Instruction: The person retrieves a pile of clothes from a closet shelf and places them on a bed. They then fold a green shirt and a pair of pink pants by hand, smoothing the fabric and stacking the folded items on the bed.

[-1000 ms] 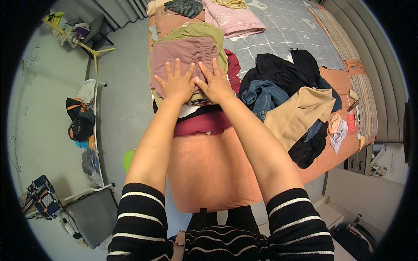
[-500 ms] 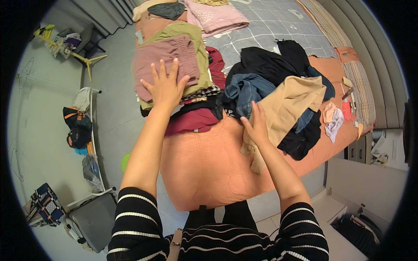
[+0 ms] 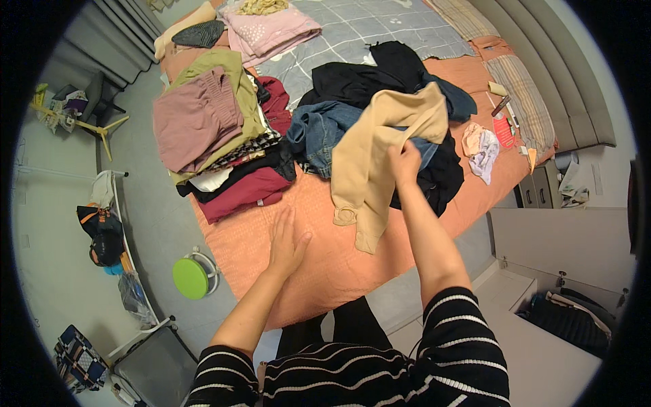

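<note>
Beige trousers [image 3: 366, 146] with gathered cuffs lie loosely over a heap of clothes, their cuffed ends toward me. My right hand [image 3: 405, 163] is closed on their right edge and lifts the cloth a little. Under them show blue jeans [image 3: 319, 132] and black garments [image 3: 352, 85]. My left hand [image 3: 287, 247] rests open on the orange bedspread [image 3: 305, 285], fingers spread, just below a stack of folded clothes. Dusty pink trousers [image 3: 193, 122] top that stack, above an olive garment [image 3: 241, 102]. A dark red garment [image 3: 244, 193] lies at its near edge.
A folded pink blanket [image 3: 271, 34] lies at the far end of the bed. Small cloths [image 3: 483, 152] sit at the right edge. A green stool [image 3: 191, 278] stands left of the bed. At lower right is an open cabinet [image 3: 536, 298].
My left hand has come off the pink trousers and down onto the bedspread. My right hand has closed on the beige trousers and shifted them. The view has turned, moving the bed leftward.
</note>
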The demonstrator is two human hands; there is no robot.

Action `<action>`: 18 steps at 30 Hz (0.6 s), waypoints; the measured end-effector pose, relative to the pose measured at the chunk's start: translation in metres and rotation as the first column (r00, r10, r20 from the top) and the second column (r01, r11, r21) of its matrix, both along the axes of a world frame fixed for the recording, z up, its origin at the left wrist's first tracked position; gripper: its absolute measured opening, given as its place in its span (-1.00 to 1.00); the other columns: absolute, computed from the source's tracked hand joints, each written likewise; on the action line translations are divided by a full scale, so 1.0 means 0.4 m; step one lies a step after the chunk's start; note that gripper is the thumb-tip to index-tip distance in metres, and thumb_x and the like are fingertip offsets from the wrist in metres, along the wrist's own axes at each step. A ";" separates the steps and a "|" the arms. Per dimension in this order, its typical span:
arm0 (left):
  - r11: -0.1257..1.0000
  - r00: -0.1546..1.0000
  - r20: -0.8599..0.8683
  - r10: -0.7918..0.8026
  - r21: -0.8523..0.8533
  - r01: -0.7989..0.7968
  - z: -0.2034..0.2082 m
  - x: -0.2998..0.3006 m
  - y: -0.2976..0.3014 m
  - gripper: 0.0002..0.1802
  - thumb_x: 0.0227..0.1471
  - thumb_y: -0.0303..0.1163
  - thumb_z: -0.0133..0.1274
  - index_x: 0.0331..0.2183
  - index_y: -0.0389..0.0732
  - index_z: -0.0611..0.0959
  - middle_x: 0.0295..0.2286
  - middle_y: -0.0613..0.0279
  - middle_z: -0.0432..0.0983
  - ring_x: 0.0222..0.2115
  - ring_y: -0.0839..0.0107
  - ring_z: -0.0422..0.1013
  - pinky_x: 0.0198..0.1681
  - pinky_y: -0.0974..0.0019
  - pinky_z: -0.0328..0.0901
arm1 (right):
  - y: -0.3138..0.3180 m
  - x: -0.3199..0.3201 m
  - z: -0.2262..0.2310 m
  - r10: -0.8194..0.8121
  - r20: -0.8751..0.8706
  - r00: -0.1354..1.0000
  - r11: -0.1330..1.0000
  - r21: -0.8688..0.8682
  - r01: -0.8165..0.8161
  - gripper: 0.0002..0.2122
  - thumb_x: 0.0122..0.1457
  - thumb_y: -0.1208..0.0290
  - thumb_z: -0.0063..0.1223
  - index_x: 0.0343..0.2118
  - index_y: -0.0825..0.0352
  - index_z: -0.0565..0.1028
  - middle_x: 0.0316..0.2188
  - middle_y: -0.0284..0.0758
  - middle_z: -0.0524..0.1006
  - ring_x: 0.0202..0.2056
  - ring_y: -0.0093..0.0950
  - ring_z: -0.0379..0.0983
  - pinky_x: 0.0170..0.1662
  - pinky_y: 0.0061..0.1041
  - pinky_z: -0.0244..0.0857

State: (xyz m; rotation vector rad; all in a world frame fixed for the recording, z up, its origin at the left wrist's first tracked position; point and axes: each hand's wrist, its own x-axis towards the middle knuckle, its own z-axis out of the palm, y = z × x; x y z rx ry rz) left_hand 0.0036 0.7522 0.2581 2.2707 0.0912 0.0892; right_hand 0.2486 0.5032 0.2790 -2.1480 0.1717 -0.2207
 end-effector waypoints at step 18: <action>0.528 0.942 -0.164 -0.293 -0.849 0.016 0.301 -0.140 -0.145 -0.20 0.00 -0.59 0.01 0.21 -0.33 0.02 0.08 0.02 0.21 0.03 0.28 0.27 0.05 0.32 0.21 | -0.040 -0.808 0.177 0.696 -0.494 0.520 0.497 0.855 0.147 -0.52 0.19 0.19 -0.02 0.11 0.31 0.24 -0.06 -0.32 0.43 -0.04 -0.42 0.39 -0.03 -0.40 0.32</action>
